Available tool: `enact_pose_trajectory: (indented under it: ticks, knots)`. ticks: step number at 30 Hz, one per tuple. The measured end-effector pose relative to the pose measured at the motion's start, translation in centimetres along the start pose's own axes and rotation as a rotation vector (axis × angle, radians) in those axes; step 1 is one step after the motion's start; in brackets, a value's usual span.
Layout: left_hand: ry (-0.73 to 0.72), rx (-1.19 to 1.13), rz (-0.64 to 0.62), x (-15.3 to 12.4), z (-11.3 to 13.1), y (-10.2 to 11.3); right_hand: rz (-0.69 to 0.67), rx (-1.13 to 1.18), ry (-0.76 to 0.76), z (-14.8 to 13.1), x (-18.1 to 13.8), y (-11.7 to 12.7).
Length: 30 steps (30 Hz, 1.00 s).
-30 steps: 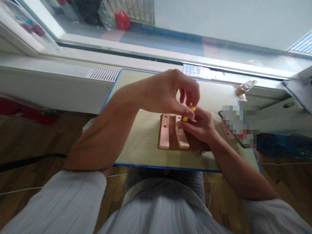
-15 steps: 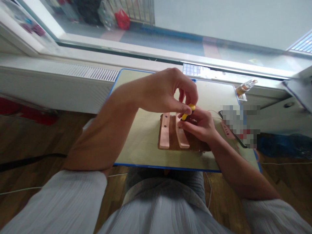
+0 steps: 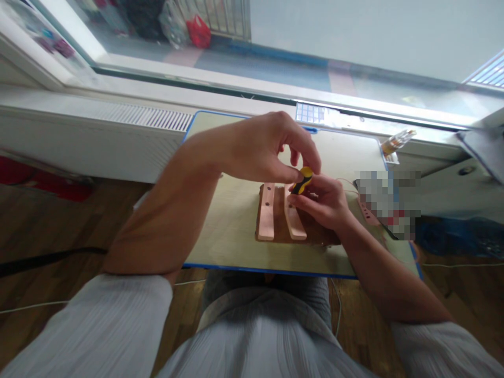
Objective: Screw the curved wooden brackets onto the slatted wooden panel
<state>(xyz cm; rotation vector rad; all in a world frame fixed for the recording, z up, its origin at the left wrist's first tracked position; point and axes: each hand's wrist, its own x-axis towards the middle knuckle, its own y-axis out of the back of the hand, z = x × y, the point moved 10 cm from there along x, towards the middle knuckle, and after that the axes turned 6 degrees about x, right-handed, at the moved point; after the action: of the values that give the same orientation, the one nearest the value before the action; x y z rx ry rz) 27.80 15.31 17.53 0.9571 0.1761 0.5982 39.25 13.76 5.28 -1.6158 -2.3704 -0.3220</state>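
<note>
My left hand (image 3: 263,149) hovers over the small table (image 3: 232,231) and pinches the top of a yellow-and-black tool handle (image 3: 301,180) between thumb and fingers. My right hand (image 3: 325,202) curls round the lower part of the same tool, fingers closed, resting on a brown wooden board (image 3: 280,223). Two pale wooden strips lie side by side on that board: the left strip (image 3: 266,211) lies bare, while the right strip (image 3: 294,223) runs under the tool's tip, which my fingers hide.
A loose pink strip with holes (image 3: 366,210) lies right of my right hand beside a blurred-out patch. A small clear packet (image 3: 397,140) sits at the table's far right corner. A white radiator grille (image 3: 137,116) and window sill run behind the table.
The yellow tool handle has turned and risen slightly between my fingers, with more black showing now. Both hands stay in the same place over the board.
</note>
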Motion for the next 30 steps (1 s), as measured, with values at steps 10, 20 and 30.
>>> enact_pose_trajectory:
  ticks: [10,20,30]
  knots:
    - [0.034,0.02,0.055,0.3,-0.6,0.0,0.056,-0.072,0.041,-0.8,0.2,-0.1]
    - [0.038,0.009,0.009,0.3,-0.3,-0.4,0.039,-0.002,0.009,-0.3,0.2,-0.2]
    - [0.001,0.022,0.083,0.1,-0.6,0.4,-0.033,-0.075,0.029,-1.3,0.1,-0.1]
